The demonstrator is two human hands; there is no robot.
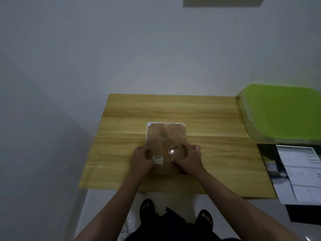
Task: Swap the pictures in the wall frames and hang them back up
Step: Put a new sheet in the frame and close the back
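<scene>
A white picture frame (165, 134) lies face down in the middle of the wooden table (208, 119). Its brown backing board faces up, with a folding stand and a small barcode sticker (157, 159) on it. My left hand (141, 160) grips the frame's near left edge, thumb on the backing. My right hand (189, 158) holds the near right side, fingers at the stand's shiny lower part. High on the wall, the bottom of a grey rectangle (223, 1) shows at the top edge of the view.
A green-lidded plastic box (281, 113) stands at the table's right. In front of it lie a dark sheet and a printed paper (302, 173). My sandalled feet (147, 208) stand on the pale floor below the table's front edge. The grey wall rises right behind the table.
</scene>
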